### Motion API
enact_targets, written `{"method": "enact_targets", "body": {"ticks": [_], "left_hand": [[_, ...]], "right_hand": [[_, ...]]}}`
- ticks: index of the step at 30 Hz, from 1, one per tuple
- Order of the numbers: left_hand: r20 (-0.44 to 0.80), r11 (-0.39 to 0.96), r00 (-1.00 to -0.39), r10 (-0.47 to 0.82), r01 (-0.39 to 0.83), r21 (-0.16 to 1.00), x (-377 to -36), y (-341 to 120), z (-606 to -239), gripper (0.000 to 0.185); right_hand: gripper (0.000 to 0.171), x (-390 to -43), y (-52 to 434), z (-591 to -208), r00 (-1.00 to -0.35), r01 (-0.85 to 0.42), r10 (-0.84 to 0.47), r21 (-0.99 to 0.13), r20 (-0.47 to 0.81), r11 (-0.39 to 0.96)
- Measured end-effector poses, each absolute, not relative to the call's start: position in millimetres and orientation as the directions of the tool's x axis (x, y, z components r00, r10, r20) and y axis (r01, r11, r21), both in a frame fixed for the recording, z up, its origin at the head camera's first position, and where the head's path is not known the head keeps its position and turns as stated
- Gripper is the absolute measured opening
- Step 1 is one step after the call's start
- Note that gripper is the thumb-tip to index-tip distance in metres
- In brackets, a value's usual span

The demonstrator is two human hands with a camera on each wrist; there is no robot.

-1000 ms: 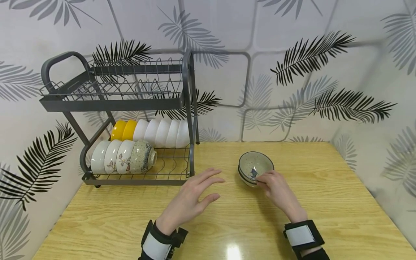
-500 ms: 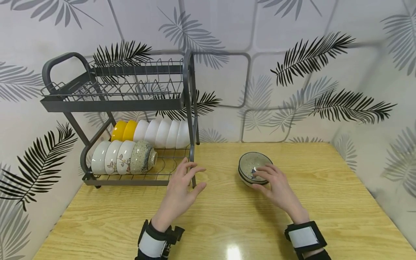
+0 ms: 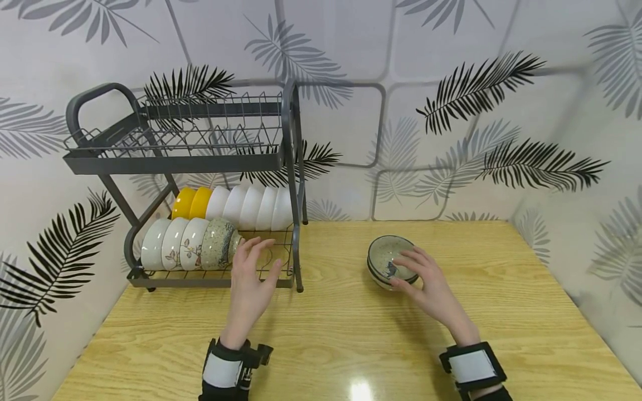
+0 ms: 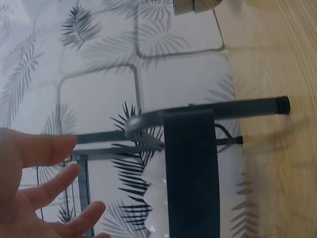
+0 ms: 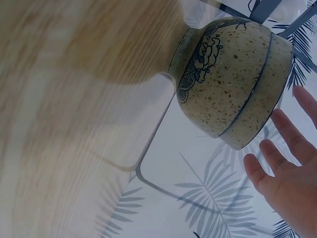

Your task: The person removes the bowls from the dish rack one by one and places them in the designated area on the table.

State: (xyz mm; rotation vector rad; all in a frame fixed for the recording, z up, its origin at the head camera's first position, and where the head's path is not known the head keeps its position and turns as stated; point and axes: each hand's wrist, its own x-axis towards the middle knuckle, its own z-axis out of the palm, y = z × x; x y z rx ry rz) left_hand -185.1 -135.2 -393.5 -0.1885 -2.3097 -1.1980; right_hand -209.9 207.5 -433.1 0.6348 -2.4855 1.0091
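Leaf-patterned walls enclose a wooden table [image 3: 351, 345]. Left hand [image 3: 251, 281], fingers spread and holding nothing, has moved from mid-table to the front edge of the dish rack [image 3: 210, 278] at the back left corner, beside the speckled bowl [image 3: 220, 250] racked there. Right hand [image 3: 426, 281], fingers loosely extended, has shifted over the rim of the stacked bowls [image 3: 388, 262] near the table's centre; contact seems light, no firm grip evident. Whether fingertips touch the inner surface is unclear; wrist views are blurred
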Motion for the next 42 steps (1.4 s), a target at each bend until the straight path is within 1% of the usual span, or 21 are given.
{"method": "enact_targets", "body": {"ticks": [4, 8, 14, 21, 26, 33, 42], "left_hand": [[0.548, 0.572, -0.807, -0.219, 0.349, 0.743, -191.1, -148.9, -396.9, 0.036], [0.554, 0.553, -0.772, -0.311, 0.327, 0.766, -194.8, -162.6, -399.3, 0.038], [0.521, 0.537, -0.755, -0.398, 0.269, 0.800, -196.7, -177.5, -401.5, 0.044], [0.484, 0.520, -0.765, -0.425, 0.232, 0.822, -196.9, -188.4, -402.6, 0.049], [0.472, 0.510, -0.771, -0.428, 0.225, 0.830, -196.7, -196.4, -404.2, 0.049], [0.473, 0.535, -0.763, -0.441, 0.200, 0.821, -194.4, -207.4, -404.3, 0.049], [0.423, 0.539, -0.806, -0.414, 0.157, 0.827, -191.7, -217.2, -400.8, 0.049]], "right_hand": [[0.039, -210.3, 208.0, -432.9, -0.846, -0.511, -0.261, -0.568, 0.465, 0.645], [0.040, -210.5, 207.9, -433.1, -0.854, -0.500, -0.260, -0.576, 0.450, 0.647], [0.041, -209.9, 207.5, -433.2, -0.855, -0.499, -0.258, -0.578, 0.449, 0.646], [0.041, -209.4, 207.1, -432.6, -0.853, -0.502, -0.258, -0.576, 0.454, 0.645], [0.041, -209.8, 206.9, -432.6, -0.855, -0.499, -0.256, -0.579, 0.451, 0.645], [0.041, -208.6, 207.0, -432.3, -0.858, -0.494, -0.259, -0.576, 0.443, 0.651], [0.040, -207.2, 206.3, -431.6, -0.861, -0.490, -0.259, -0.580, 0.437, 0.651]]}}
